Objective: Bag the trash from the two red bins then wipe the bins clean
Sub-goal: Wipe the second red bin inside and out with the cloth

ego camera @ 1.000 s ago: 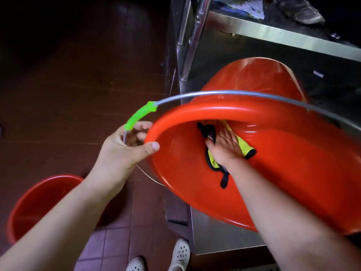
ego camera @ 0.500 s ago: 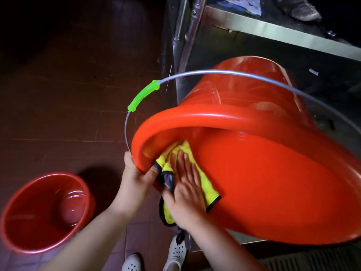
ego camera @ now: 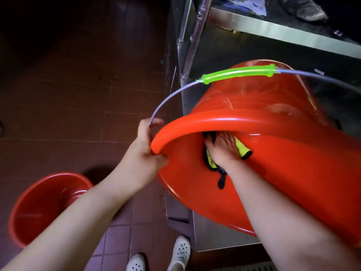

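**Big red bin tipped on its side, cloth working the inner wall**

The large red bin (ego camera: 283, 173) fills the right half of the view, tilted with its mouth toward the person and its base pointing away at the steel shelf unit (ego camera: 273, 30) behind it. It appears to rest on the unit's lower steel shelf, though the contact point is hidden under the bin. Its wire handle (ego camera: 166, 100) arcs up over the rim, the green handle sleeve (ego camera: 238, 73) sitting high above the bin's outer wall.

Down at lower left, the second red bin (ego camera: 45, 208) stands upright on the brown tiled floor (ego camera: 78, 94), well apart from the first, partly covered by the left forearm.

Now the hands. The left hand (ego camera: 144, 153) has its grip curled round the near edge of the big bin's rim, thumb on the inside, fingers wrapped behind where the wire handle comes down. The right hand (ego camera: 220, 149) is reaching inside the bin, fingers spread flat and pressing the yellow cloth (ego camera: 242, 149) against the inner wall. The cloth's dark trim shows on both sides of the hand, a short dark tab hanging below the wrist.

At the bottom edge, a pair of white perforated shoes (ego camera: 179, 249) on the tiles, just beside the shelf unit's corner.
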Tool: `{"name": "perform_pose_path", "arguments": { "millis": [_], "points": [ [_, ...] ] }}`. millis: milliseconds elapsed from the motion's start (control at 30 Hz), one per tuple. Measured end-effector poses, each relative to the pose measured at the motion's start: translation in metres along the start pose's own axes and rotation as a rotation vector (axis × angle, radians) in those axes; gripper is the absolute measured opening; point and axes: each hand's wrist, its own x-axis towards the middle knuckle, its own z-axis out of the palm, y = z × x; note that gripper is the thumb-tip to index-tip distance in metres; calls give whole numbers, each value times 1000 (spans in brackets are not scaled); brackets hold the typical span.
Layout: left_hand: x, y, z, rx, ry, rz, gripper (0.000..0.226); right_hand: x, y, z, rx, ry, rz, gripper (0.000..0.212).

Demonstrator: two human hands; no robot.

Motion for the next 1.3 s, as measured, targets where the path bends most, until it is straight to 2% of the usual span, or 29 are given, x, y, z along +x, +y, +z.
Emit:
{"name": "perform_pose_path", "arguments": {
  "millis": [67,133,267,400,533,667,833,1000,1100,1167,1233,1300],
  "points": [
    [-2,-16,1,-126,65,-85,79,5,-2,4,-27,44,-39,61],
    [-15,-36,10,-224,101,-201,76,7,-1,6,-80,66,-71,64],
    [-43,-59,33,-26,4,-352,34,-1,-10,7,-53,60,-73,67],
    [-45,-53,40,45,64,-265,26,-52,-34,22,82,25,-74,69],
    [-48,-45,43,41,85,-222,30,-128,-52,35,218,236,-298,79],
    [-46,-38,39,86,52,-131,30,-128,-43,29,326,238,-398,86],
    [-34,-13,18,109,56,-23,27,-63,-17,22,137,36,-154,68],
    [-27,10,4,155,99,82,19,-4,3,2,98,53,-66,62],
    [-29,-10,2,33,146,-28,27,5,5,8,25,13,-58,67],
    [-40,-36,8,-3,92,-144,25,6,2,10,-27,6,-68,70],
    [-53,-58,17,56,20,-243,23,4,-7,10,-30,17,-64,69],
    [-59,-69,22,125,14,-285,24,-10,-22,12,14,36,-22,69]
  ]
}}
